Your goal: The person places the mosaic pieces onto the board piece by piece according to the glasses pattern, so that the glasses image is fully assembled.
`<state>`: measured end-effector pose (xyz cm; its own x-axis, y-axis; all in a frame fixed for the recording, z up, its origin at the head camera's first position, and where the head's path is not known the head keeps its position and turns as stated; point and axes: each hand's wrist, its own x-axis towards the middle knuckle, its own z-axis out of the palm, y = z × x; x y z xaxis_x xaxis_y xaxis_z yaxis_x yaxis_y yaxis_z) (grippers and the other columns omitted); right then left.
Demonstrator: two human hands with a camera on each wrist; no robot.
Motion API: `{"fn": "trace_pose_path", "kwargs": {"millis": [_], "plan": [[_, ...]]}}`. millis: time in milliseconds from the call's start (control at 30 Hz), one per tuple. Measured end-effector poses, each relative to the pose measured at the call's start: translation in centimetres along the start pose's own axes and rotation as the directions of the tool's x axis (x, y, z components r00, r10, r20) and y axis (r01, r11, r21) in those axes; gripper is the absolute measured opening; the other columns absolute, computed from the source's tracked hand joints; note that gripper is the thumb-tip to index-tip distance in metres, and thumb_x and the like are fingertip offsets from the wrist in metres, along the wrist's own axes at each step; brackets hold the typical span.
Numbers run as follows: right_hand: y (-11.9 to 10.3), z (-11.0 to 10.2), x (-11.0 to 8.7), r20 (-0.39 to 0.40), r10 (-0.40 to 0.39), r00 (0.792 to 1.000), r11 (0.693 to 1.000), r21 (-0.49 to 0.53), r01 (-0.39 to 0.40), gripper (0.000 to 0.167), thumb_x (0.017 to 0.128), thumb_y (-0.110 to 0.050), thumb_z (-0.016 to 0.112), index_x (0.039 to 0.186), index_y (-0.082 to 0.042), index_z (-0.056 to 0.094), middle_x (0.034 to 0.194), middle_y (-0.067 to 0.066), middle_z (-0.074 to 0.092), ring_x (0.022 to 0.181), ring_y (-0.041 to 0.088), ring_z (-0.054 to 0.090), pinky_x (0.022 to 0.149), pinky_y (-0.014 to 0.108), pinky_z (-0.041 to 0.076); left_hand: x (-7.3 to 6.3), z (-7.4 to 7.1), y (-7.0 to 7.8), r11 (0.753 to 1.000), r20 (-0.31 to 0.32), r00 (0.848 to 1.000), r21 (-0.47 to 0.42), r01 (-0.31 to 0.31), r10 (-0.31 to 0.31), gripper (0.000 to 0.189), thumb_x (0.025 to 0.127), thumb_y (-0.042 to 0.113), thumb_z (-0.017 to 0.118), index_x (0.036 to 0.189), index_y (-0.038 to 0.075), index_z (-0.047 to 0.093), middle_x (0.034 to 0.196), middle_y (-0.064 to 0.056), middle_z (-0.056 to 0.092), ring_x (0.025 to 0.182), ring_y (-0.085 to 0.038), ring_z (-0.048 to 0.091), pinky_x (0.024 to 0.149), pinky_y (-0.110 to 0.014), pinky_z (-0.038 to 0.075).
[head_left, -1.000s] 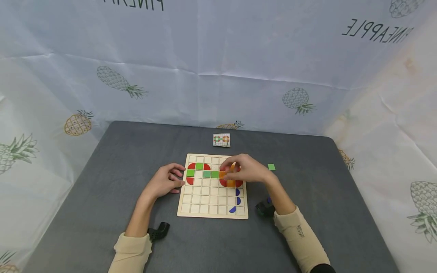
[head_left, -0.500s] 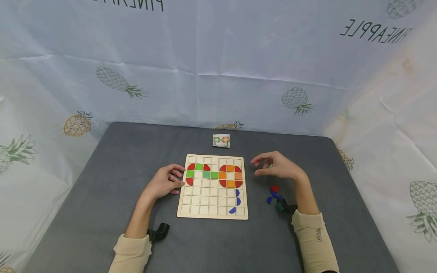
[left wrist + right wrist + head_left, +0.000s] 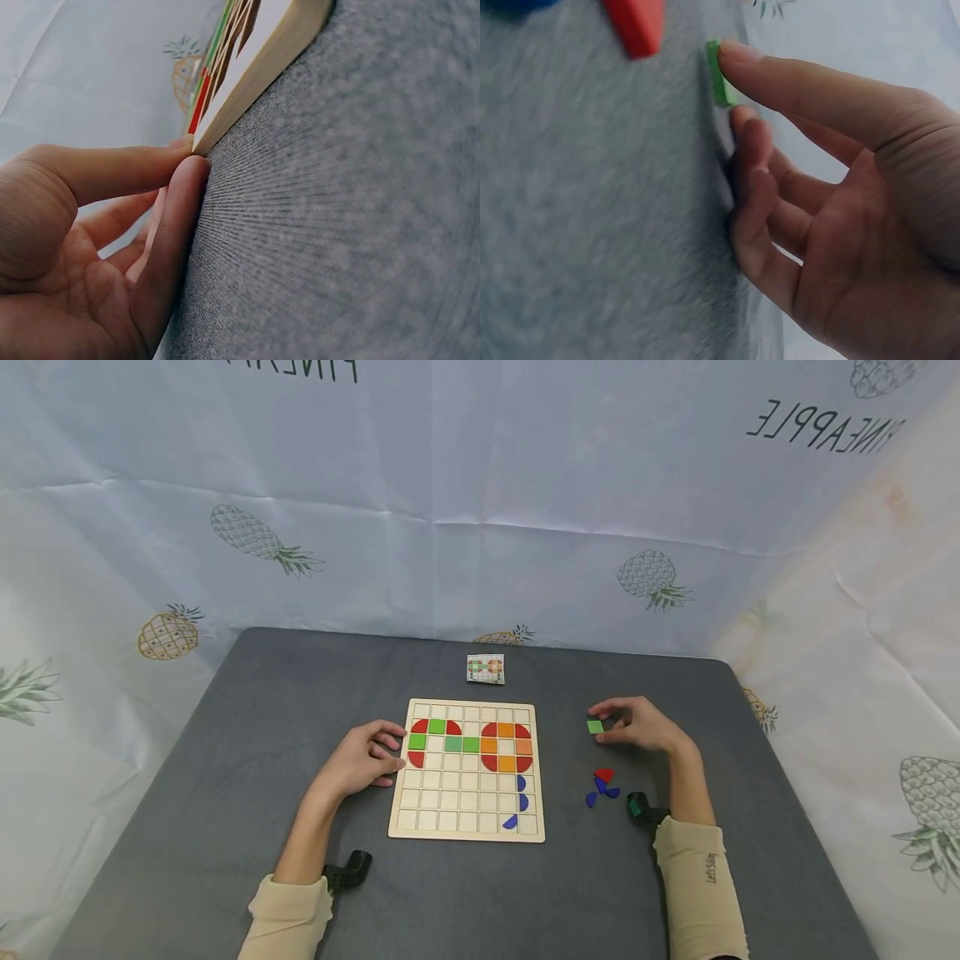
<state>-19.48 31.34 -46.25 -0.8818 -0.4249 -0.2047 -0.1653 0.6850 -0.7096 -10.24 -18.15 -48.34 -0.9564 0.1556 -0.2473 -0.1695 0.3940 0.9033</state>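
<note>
A square wooden grid board (image 3: pixel 457 797) lies mid-table, with red, green and orange pieces in its upper rows and several blue pieces at lower right. My left hand (image 3: pixel 360 756) holds its left edge; in the left wrist view the thumb and a finger meet at the board's rim (image 3: pixel 247 86). To the right of the board, my right hand (image 3: pixel 637 724) pinches a green square tile (image 3: pixel 595 727) at or just above the table. In the right wrist view, thumb and fingertip sit at opposite ends of the green tile (image 3: pixel 720 79).
A red piece (image 3: pixel 603 774) and several blue pieces (image 3: pixel 600 786) lie loose in front of my right hand. Beyond the board is a small pattern card (image 3: pixel 486 669). The dark grey table (image 3: pixel 450 902) meets a pineapple-print curtain (image 3: pixel 480 568) at its far edge.
My right hand has moved off the board to the right and now has the green tile between thumb and finger. The left hand stays at the board's left edge.
</note>
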Motion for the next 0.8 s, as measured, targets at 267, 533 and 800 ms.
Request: {"fn": "trace_pose_path", "kwargs": {"millis": [267, 533, 800], "plan": [[0.65, 0.01, 0.05, -0.02, 0.063, 0.998, 0.998, 0.03, -0.062, 0.043, 0.092, -0.011, 0.087, 0.13, 0.001, 0.074, 0.113, 0.022, 0.066, 0.066, 0.009, 0.052, 0.058, 0.026, 0.05, 0.02, 0.01, -0.02, 1.0, -0.002, 1.0, 0.001, 0.002, -0.002, 0.047, 0.096, 0.0, 0.078, 0.14, 0.0, 0.062, 0.115, -0.019, 0.06, 0.084, -0.02, 0.064, 0.066, -0.034, 0.067], [0.94, 0.03, -0.03, -0.035, 0.095, 0.995, 0.994, 0.051, -0.093, 0.039, 0.091, -0.014, 0.088, 0.126, 0.001, 0.076, 0.104, 0.014, 0.065, 0.065, 0.009, 0.051, 0.057, 0.028, 0.051, -0.05, -0.08, 0.1, 1.0, 0.004, 1.0, 0.004, -0.006, 0.006, 0.047, 0.096, -0.001, 0.077, 0.14, 0.0, 0.062, 0.114, -0.019, 0.059, 0.084, -0.021, 0.065, 0.066, -0.034, 0.067], [1.04, 0.0, -0.14, -0.036, 0.094, 0.995, 0.994, 0.055, -0.092, 0.037, 0.093, -0.015, 0.087, 0.124, 0.002, 0.076, 0.101, 0.011, 0.065, 0.066, 0.01, 0.053, 0.056, 0.029, 0.052, -0.03, -0.11, 0.21, 1.0, 0.007, 1.0, 0.005, -0.006, 0.006, 0.047, 0.096, -0.001, 0.077, 0.141, -0.001, 0.062, 0.114, -0.019, 0.06, 0.084, -0.02, 0.065, 0.066, -0.034, 0.067]]}}
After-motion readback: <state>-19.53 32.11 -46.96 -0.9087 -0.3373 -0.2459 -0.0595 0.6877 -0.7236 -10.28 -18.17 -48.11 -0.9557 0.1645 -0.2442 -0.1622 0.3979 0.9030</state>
